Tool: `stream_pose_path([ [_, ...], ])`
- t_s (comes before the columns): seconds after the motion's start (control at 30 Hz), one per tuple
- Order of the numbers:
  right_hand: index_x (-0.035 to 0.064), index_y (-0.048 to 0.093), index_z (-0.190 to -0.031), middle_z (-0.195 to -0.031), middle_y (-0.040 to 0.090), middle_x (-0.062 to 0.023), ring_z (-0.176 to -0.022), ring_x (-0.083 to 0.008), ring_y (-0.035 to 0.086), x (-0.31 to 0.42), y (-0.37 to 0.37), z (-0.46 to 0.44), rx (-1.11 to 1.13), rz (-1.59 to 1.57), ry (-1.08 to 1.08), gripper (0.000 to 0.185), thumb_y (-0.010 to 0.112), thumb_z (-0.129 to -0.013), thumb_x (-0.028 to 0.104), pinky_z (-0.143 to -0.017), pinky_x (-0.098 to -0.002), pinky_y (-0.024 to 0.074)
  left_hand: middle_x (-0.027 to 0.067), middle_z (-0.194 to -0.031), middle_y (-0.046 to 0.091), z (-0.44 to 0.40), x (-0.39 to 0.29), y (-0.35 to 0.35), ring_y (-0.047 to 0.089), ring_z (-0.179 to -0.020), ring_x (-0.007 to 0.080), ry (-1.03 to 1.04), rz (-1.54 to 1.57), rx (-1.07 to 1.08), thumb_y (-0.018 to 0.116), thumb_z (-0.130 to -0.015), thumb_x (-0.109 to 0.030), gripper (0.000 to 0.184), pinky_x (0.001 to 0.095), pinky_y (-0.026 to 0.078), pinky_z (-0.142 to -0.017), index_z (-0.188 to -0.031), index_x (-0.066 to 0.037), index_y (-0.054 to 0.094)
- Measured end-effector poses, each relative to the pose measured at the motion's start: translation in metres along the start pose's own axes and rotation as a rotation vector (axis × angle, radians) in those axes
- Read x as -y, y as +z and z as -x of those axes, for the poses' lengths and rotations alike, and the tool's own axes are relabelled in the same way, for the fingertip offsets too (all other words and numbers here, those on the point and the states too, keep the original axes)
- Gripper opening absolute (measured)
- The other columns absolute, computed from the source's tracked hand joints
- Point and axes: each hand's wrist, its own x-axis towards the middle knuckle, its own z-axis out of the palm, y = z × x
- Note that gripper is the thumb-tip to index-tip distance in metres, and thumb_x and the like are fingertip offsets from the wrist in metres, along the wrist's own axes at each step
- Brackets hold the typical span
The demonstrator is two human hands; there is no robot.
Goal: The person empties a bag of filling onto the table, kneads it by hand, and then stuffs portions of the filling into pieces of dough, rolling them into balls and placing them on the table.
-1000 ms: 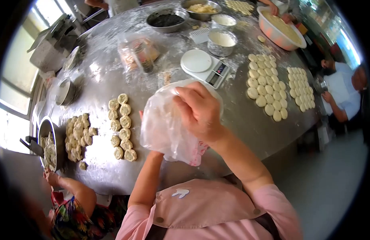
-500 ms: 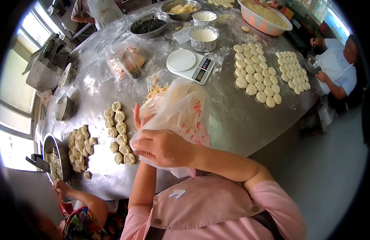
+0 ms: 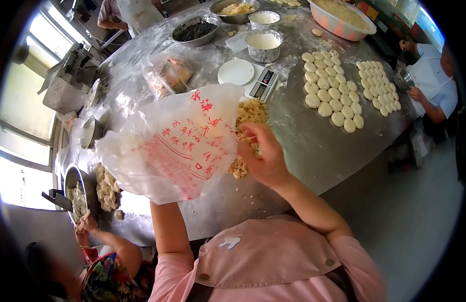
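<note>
A translucent plastic bag (image 3: 167, 146) with red printed characters spreads across the middle of the table. My left forearm (image 3: 170, 229) runs up under it, and the bag hides that hand and its fingers. My right hand (image 3: 267, 158) is at the bag's right edge, thumb and fingers curved and apart, with nothing visible between them. Whether the fingertips touch the bag is unclear. Beside and behind this hand lies a pile of crumbly yellow-brown filling (image 3: 252, 111), partly covered by the bag and hand.
A kitchen scale (image 3: 263, 83) and a bagged jar (image 3: 167, 75) stand beyond the bag. Rows of dough rounds (image 3: 333, 93) lie to the right, flattened dough pieces (image 3: 107, 189) to the left. Bowls (image 3: 195, 31) line the back. Co-workers are at the left (image 3: 114, 256) and right (image 3: 429, 75).
The bag has gone from bunched between both hands to spread out leftward, covering my left hand and some dough pieces. My right hand has moved right and up, beside the filling.
</note>
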Motion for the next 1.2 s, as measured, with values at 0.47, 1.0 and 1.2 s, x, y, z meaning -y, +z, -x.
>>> stream_pose_path([
  [0.47,0.0004,0.06,-0.108,-0.095,0.064,-0.0079,-0.081,-0.0137,0.061,-0.035,-0.036,0.008,-0.116,-0.026,0.284,0.023,0.065,-0.09,0.015,-0.071,-0.0275,0.0504,0.0129,-0.117,0.06,-0.025,-0.049,0.021,0.06,-0.104,0.0224,0.184,-0.147,-0.062,0.052,-0.096,-0.024,0.041,0.0363,0.05,-0.092,-0.132,-0.004,0.047],
  [1.0,0.0063,0.019,-0.149,-0.152,0.027,-0.0165,-0.139,-0.0327,0.028,-0.021,-0.047,-0.059,0.027,-0.516,0.212,0.099,0.072,-0.079,0.053,-0.109,-0.0429,0.0307,0.0122,-0.117,0.061,0.007,0.005,0.049,0.061,-0.103,0.0215,0.015,-0.208,0.021,0.052,-0.096,-0.022,0.038,0.0367,0.051,-0.09,-0.128,-0.003,0.05],
  [1.2,-0.0007,0.013,-0.148,-0.151,0.02,-0.0249,-0.142,-0.0367,0.02,-0.001,-0.009,-0.046,0.469,-0.165,0.088,0.125,0.081,-0.063,0.061,-0.116,-0.0436,0.02,0.0119,-0.117,0.061,-0.006,0.028,0.054,0.061,-0.103,0.0212,-0.066,-0.346,0.008,0.052,-0.096,-0.022,0.037,0.0368,0.051,-0.089,-0.127,-0.002,0.051],
])
